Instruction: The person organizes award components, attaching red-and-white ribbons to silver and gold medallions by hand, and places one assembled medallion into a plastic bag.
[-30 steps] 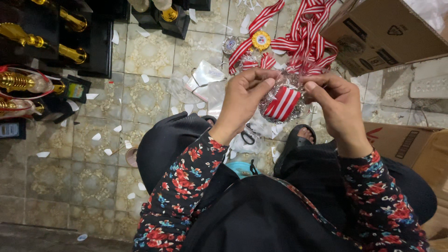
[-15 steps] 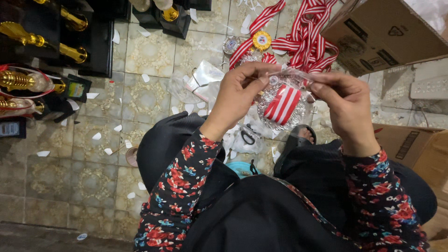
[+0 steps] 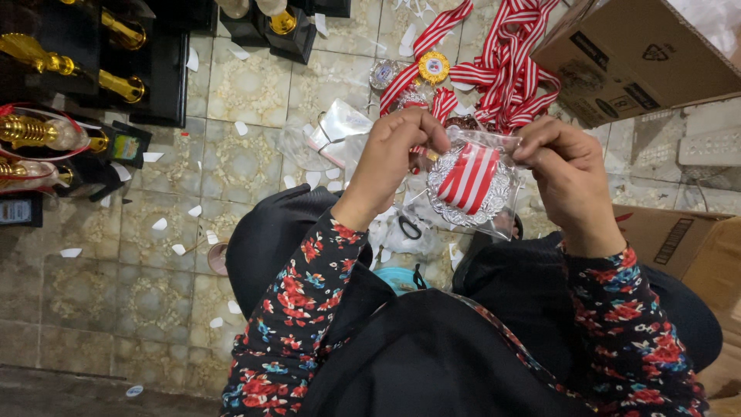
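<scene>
Both forearms are extending forward, raised over the knees. The left hand [image 3: 397,150] is pinching with fingertips curled inward; the right hand [image 3: 571,174] is gripping likewise, knuckles facing up.

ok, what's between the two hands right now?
In the head view, a clear plastic bag holding a silver medal with red-and-white ribbon, pinched at its top edge by the left hand and right hand.

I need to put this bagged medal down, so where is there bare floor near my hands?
The widest bare tile lies left of the left hand, between the trophies and the empty plastic bags, with only paper scraps on it. Ahead, the ribbon and medal pile crowds the floor; cardboard boxes block the right.
</scene>
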